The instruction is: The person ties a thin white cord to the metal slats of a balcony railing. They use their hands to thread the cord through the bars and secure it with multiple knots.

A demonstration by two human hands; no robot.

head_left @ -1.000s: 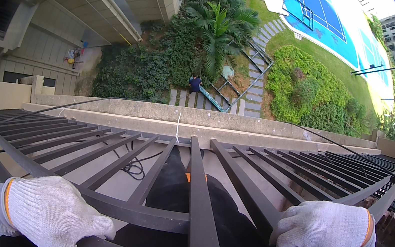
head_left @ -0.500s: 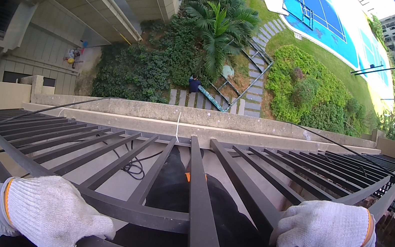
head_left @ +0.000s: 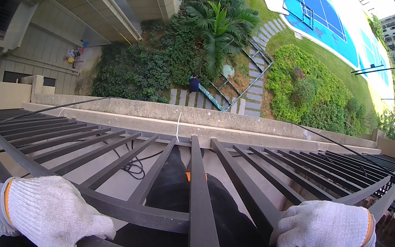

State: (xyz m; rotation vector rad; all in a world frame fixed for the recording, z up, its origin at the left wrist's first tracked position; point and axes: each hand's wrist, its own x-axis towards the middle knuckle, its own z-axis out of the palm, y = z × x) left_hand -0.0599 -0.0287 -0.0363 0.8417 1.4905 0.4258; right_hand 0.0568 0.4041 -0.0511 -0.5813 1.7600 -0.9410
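Note:
A dark brown metal railing [head_left: 204,215] with upright bars and cross rails spans the view in front of me. My left hand [head_left: 51,214], in a white knitted glove with an orange cuff edge, grips its top rail at the lower left. On the lower right, my right hand [head_left: 323,234], gloved the same way, is wrapped round the railing, thumb toward the top rail. The undersides of both grips are hidden. My dark-clothed legs [head_left: 173,186] show between the bars.
A concrete ledge [head_left: 198,118] runs beyond the railing's foot. A black cable [head_left: 134,168] lies coiled behind the bars, and a white tie [head_left: 178,126] hangs near the middle. Far below, a person [head_left: 194,84] stands by a metal frame [head_left: 251,83] on a paved path among shrubs.

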